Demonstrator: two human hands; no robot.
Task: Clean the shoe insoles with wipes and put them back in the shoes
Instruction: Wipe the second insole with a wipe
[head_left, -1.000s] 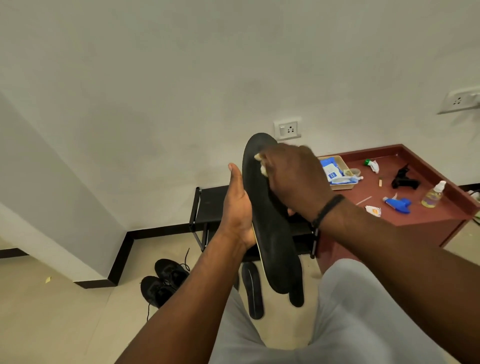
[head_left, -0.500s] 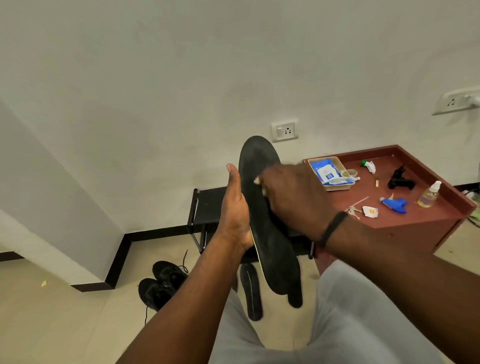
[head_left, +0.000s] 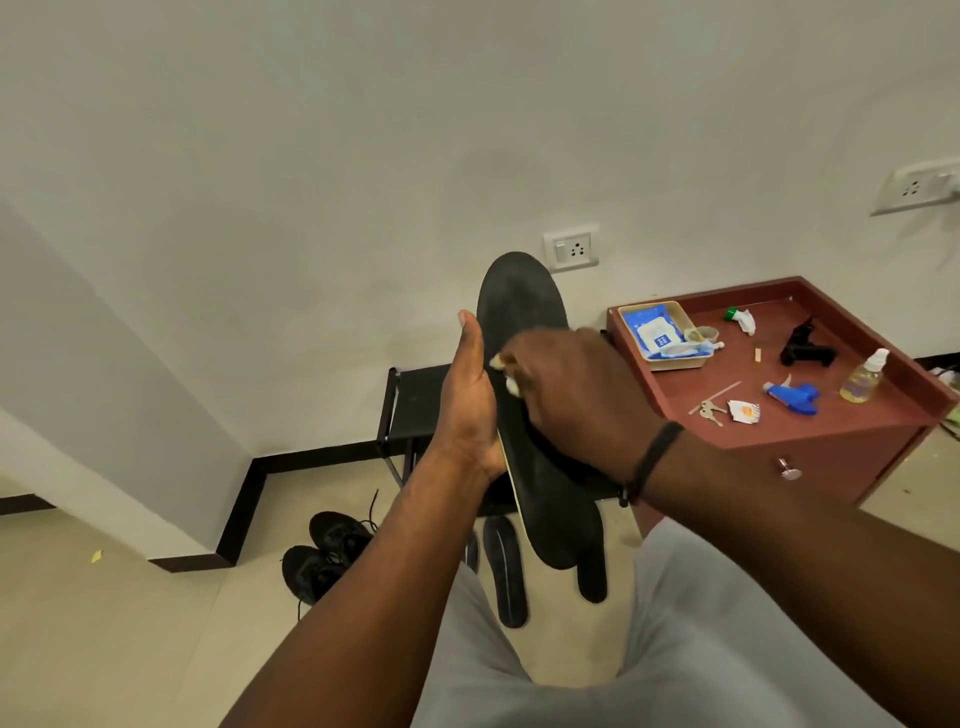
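Observation:
My left hand (head_left: 467, 405) holds a long black insole (head_left: 519, 301) upright by its left edge, thumb pointing up. My right hand (head_left: 571, 384) grips a small white wipe (head_left: 511, 383) and presses it against the insole's face near the middle. Two other dark insoles (head_left: 506, 571) lie on the floor below, partly hidden by the held one. A pair of black shoes (head_left: 327, 551) sits on the floor to the left. A blue pack of wipes (head_left: 652, 332) lies in a tan tray (head_left: 675, 310) on the red cabinet.
A red-brown cabinet (head_left: 810, 426) stands at the right with keys, a blue sprayer (head_left: 795, 395), a small spray bottle (head_left: 865, 376) and a black tool (head_left: 805, 348) on top. A black low rack (head_left: 415, 400) stands against the wall behind my hands. My grey-trousered knees fill the foreground.
My right hand with the wipe has slid down the insole from near its top toward the middle. The left hand keeps its hold.

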